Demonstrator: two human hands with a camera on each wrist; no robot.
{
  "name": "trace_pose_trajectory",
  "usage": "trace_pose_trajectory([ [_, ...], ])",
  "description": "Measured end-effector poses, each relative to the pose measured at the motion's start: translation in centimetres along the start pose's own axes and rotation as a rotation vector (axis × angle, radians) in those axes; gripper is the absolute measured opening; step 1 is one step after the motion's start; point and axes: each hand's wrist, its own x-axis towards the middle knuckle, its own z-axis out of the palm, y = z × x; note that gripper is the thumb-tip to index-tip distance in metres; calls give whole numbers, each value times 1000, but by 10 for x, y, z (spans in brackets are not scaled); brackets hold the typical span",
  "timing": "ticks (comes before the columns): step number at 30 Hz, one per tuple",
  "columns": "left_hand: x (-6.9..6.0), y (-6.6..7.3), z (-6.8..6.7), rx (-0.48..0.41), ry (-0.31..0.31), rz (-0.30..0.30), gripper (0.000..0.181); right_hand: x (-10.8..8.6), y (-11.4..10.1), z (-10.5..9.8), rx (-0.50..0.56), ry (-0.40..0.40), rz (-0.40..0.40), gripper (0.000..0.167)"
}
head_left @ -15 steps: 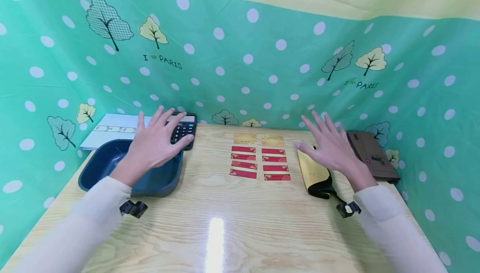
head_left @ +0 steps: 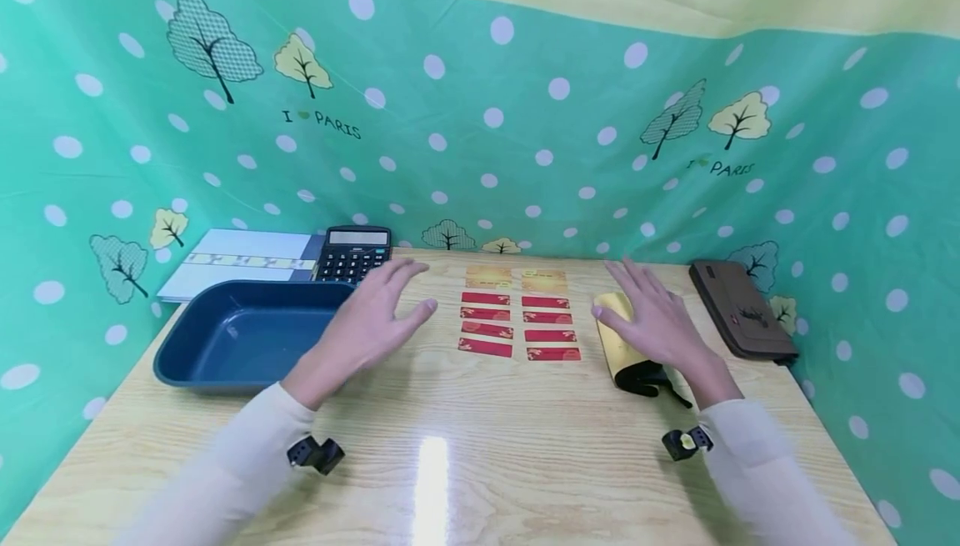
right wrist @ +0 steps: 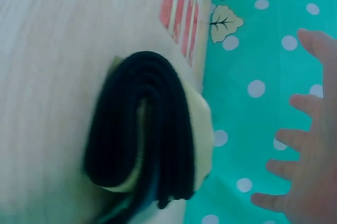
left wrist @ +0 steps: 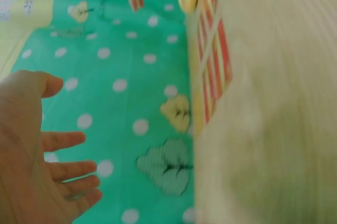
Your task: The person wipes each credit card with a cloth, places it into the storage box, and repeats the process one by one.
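Observation:
My left hand [head_left: 372, 313] hovers over the right end of a dark blue basin [head_left: 247, 338], fingers extended and thumb apart, holding nothing. In the head view my right hand [head_left: 656, 313] is held above a rolled yellow and black cloth [head_left: 621, 346], also with spread fingers and nothing in them. The right wrist view shows the black end of that roll [right wrist: 142, 129] beside the hand, with a gap between them. Two columns of red paper strips [head_left: 486, 329] lie between the hands, with gold cards [head_left: 543, 281] behind them.
A black calculator [head_left: 352, 254] and a white folder-like item [head_left: 232, 262] lie behind the basin. At the right edge sits a brown wallet-like case [head_left: 742, 308]. A green dotted curtain [head_left: 480, 112] hangs behind the wooden table [head_left: 510, 446].
My left hand has moved right and slightly nearer, uncovering the calculator and more of the basin. The right hand has shifted slightly left and down, its fingers closer together.

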Motion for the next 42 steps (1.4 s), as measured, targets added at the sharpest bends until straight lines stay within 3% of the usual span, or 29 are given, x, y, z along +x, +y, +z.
trace_pose_trajectory([
  [7, 6, 9, 37, -204, -73, -28, 56, -4, 10, 18, 79, -47, 26, 85],
  [11, 13, 4, 59, -359, -118, -70, 49, -4, 15, 30, 96, -43, 49, 82],
  [16, 18, -5, 80, -425, -171, -129, 44, -6, 20, 40, 116, -71, 85, 79],
  [23, 21, -12, 93, -457, -274, -109, 56, -11, 27, 38, 97, -97, 112, 77],
  [29, 23, -16, 99, -424, -266, -131, 57, -10, 29, 42, 140, -88, 105, 72],
  [37, 29, -17, 107, -268, -256, -155, 54, -5, 36, 54, 182, -15, 51, 71],
  [42, 32, -16, 107, -224, -269, -155, 52, -2, 40, 56, 210, 7, 53, 71],
])
